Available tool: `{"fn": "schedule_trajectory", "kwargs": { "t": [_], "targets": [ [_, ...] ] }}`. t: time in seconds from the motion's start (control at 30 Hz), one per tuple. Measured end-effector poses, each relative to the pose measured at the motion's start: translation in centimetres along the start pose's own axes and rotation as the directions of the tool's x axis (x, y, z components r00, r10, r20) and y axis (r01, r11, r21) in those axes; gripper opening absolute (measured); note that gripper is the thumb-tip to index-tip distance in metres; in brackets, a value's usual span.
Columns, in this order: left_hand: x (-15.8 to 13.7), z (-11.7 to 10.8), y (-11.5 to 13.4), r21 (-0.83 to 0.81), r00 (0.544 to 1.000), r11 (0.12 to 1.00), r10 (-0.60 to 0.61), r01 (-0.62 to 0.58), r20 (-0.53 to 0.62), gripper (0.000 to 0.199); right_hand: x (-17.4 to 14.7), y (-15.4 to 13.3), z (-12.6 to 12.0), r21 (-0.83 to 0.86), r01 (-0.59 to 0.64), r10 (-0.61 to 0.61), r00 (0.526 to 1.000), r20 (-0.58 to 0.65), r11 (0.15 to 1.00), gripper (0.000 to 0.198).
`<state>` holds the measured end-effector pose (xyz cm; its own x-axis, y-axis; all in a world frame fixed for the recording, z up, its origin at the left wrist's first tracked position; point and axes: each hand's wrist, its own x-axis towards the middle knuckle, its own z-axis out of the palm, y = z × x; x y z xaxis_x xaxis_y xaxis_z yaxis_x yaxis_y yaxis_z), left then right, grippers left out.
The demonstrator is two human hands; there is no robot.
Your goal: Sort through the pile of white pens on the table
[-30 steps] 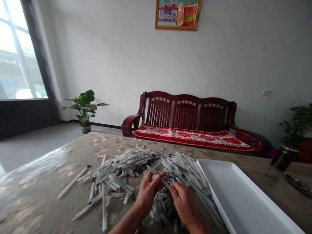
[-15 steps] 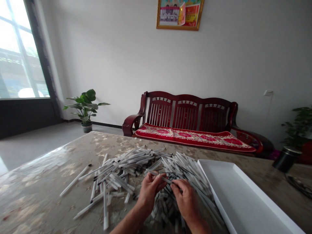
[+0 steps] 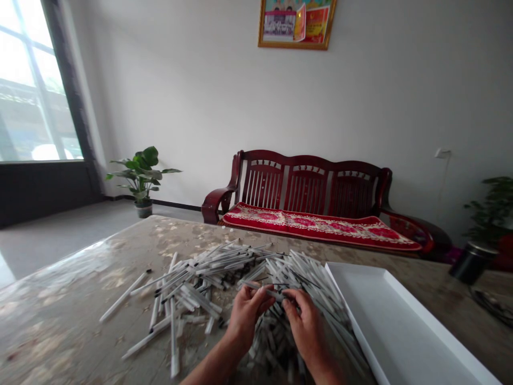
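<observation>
A slim pen [image 3: 274,293] with a pale translucent barrel runs between my two hands above the middle of a pile. My left hand [image 3: 249,311] pinches it along its left part, thumb and fingers closed. At its dark right end, my right hand [image 3: 303,320] grips with thumb and forefinger; the fingers partly hide that tip. Around and below both hands lie many pens and pen parts [image 3: 224,262], whitish with black ends. More long pale barrels [image 3: 306,272] are heaped to the right, and small pale and dark pieces [image 3: 272,339] lie between my forearms.
A shallow white tray [image 3: 387,289] stands right of the pile. One pen [image 3: 124,297] lies apart at left on the patterned tablecloth [image 3: 76,321]. A dark cylinder [image 3: 473,262] stands at far right. Beyond the table are a red wooden bench [image 3: 306,184] and a potted plant [image 3: 143,176].
My right hand has shifted slightly at the pen's right end, its fingertips closer round the tip. My left hand stays nearly in place, holding the same pen.
</observation>
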<state>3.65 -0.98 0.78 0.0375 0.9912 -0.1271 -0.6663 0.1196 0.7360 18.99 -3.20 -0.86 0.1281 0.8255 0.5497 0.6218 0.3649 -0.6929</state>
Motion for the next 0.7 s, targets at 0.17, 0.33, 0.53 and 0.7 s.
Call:
{"fn": "schedule_trajectory", "kwargs": {
  "t": [0.17, 0.33, 0.53, 0.7],
  "targets": [
    [0.0, 0.0, 0.0, -0.003, 1.000, 1.000, -0.010, 0.010, -0.004, 0.061, 0.0, 0.3, 0.0, -0.051, -0.059, 0.060, 0.998, 0.019, 0.997, 0.039],
    [-0.1, 0.0, 0.1, -0.003, 1.000, 1.000, 0.002, -0.002, -0.003, 0.060, 0.0, 0.6, 0.3, 0.007, 0.007, -0.007, 1.000, -0.010, 1.000, 0.029],
    [0.1, -0.2, -0.3, 0.025, 1.000, 1.000, 0.010, -0.010, -0.001, 0.057, 0.2, 1.1, 0.3, -0.088, -0.027, 0.031, 0.999, 0.042, 0.996, 0.039],
    [0.8, -0.6, -0.3, 0.019, 0.996, 0.998, 0.063, -0.062, -0.057, 0.056, 0.3, 1.6, 0.1, -0.083, -0.015, 0.013, 1.000, -0.024, 0.996, 0.023]
  ]
}}
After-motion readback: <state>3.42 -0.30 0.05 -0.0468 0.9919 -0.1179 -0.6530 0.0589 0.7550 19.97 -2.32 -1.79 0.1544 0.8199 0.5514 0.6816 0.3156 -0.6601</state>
